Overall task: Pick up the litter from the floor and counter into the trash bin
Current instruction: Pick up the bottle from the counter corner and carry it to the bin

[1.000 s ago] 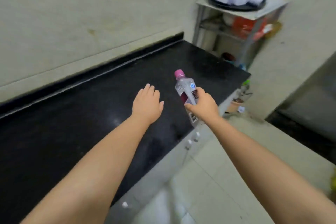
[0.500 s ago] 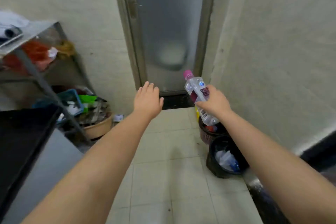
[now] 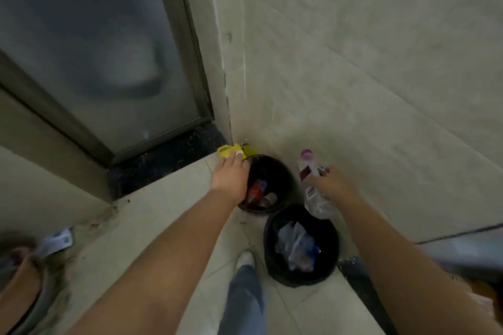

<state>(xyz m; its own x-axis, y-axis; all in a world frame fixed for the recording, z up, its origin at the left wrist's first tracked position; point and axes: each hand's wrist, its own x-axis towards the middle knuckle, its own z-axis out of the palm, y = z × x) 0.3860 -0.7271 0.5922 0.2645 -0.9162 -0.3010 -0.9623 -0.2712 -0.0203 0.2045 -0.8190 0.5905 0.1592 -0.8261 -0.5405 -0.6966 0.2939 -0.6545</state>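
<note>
Bottle (image 3: 309, 179) now above the bins (image 3: 300, 273), right hand (image 3: 330, 185) clamped round it (left hand (image 3: 231, 175) loosely spread).

Person, as seen standing near the trash bin (image 3: 301, 250): both forearms bare, no sleeves, watch or rings visible; left hand (image 3: 230, 177) and right hand (image 3: 330, 185) ungloved; blue-grey trouser leg (image 3: 243, 299) beside the bin; white shoe (image 3: 245, 258) at its foot
</note>
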